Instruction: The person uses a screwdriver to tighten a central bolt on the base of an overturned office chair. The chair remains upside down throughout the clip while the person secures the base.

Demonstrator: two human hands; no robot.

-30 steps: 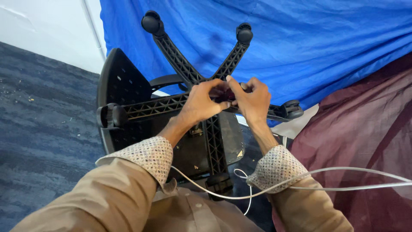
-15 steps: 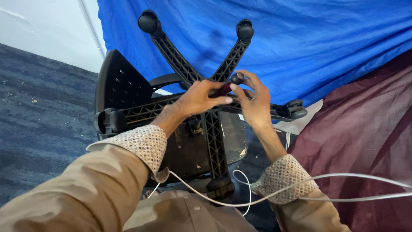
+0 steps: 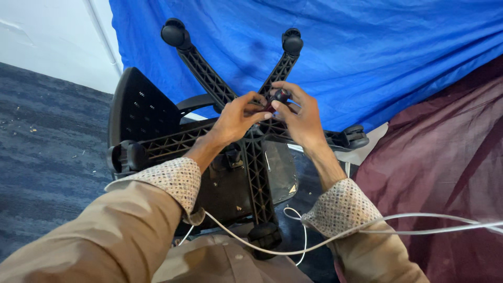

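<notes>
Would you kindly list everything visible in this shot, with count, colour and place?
chair base: one, black, five spokes, upturned at centre
casters: five, black, at the spoke ends
chair seat: one, black, left behind the base
small dark part: one, pinched above the hub
blue sheet: one, top, behind the chair
maroon cloth: one, right
white cable: one, across the lower frame
carpet: grey-blue, left
left hand: on the part
right hand: on the part
</notes>
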